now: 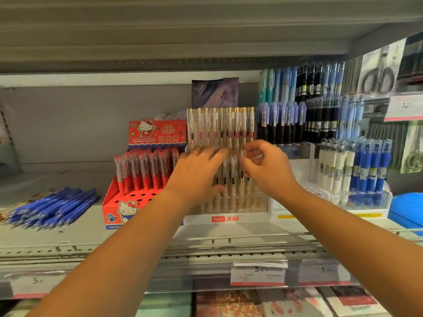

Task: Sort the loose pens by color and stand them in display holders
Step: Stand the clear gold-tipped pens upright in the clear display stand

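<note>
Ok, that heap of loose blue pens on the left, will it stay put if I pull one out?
Probably not. The blue pens look round-barrelled and lie piled on one another on the smooth shelf, so neighbours will likely roll or slide. Each looks like slim, stiff plastic, probably light. The heap sits near the front edge, so strays might drop.

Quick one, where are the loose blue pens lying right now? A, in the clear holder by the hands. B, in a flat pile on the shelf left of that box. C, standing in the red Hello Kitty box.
B: the blue pens lie flat in a heap on the shelf, left of the red box, which holds red pens.
</note>
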The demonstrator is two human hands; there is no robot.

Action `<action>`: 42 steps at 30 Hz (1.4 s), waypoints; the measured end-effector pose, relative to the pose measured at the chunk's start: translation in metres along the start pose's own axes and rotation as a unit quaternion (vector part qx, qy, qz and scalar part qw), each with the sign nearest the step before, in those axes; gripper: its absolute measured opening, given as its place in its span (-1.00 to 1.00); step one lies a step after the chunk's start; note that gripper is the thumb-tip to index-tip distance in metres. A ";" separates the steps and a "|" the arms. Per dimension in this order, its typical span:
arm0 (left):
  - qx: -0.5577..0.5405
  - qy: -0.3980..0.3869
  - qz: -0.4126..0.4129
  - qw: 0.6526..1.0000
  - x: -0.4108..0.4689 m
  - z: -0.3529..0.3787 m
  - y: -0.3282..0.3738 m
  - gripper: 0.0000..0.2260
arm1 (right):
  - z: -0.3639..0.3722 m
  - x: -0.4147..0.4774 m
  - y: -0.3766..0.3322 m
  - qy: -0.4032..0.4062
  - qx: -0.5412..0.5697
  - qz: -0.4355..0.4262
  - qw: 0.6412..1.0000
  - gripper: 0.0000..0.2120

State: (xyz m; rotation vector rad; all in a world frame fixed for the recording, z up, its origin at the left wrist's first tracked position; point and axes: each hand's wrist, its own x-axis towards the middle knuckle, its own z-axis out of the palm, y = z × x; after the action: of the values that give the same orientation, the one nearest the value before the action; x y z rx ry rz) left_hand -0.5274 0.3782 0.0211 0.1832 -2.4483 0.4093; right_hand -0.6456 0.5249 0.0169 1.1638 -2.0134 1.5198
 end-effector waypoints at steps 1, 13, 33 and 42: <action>-0.002 0.001 -0.001 1.000 -0.001 0.000 0.000 -0.17 | 0.002 -0.002 0.002 -0.011 -0.007 0.002 1.000 -0.80; -0.025 -0.050 -0.036 0.998 0.002 -0.008 0.010 -0.15 | -0.003 -0.011 0.005 -0.013 -0.029 0.003 1.000 -0.70; -0.287 -0.041 -0.293 0.911 -0.187 -0.085 -0.135 -0.60 | 0.120 -0.053 -0.125 -0.338 0.090 -0.010 0.937 -0.63; -0.270 -0.072 -0.364 0.889 -0.275 -0.134 -0.248 -0.67 | 0.251 -0.073 -0.219 -0.330 0.100 0.011 0.939 -0.69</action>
State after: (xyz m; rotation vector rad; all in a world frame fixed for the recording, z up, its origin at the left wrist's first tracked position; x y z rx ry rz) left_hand -0.1774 0.1981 0.0116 0.8667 -2.3116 -0.6252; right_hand -0.3843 0.3063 0.0119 1.9468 -2.3015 1.4995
